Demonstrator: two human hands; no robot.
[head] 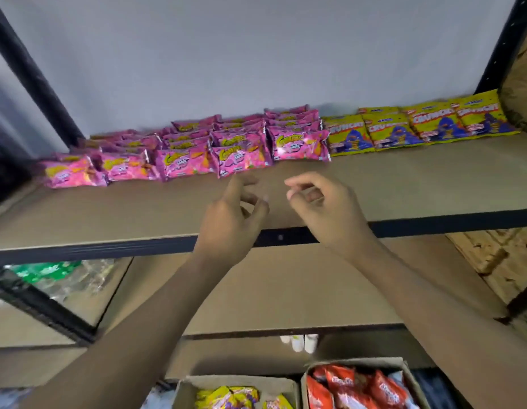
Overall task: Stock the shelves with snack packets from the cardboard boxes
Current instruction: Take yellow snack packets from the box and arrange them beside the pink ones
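Nearest, below both wrists, stand two open cardboard boxes. The left box [182, 389] holds yellow-green snack packets [226, 398]. The right box [353, 363] holds red packets [338, 388] with white lettering too blurred to read.

Both bare forearms rise from the lower corners and cross in front of the lower shelf board [285, 290]. The hands meet over the front strip of the upper shelf board [109, 214], just past its black front rail [109, 249].

The left hand [232, 214] is seen from the back, its thumb raised and its fingers [265, 202] loosely curled. It grips nothing.

The right hand [324, 208] is just beside it, the fingertips of the two apart. Its forefinger [288, 183] reaches forward, bent, and its other fingers are slackly curled around nothing.

Just beyond the fingertips, not touching them, lie pink packets [241, 154] in overlapping rows. They run from straight ahead of the right hand away past the left hand. Each has a yellow brand word that cannot be read for sure.

Beyond and outward of the right hand's fingers, touching the end of the pink rows, lie yellow packets [395, 134]. They are printed "CRUNCHY" in white on red above a blue figure.

Behind all the packets is a pale wall [256, 54], framed by the black uprights [29, 72] of the rack.
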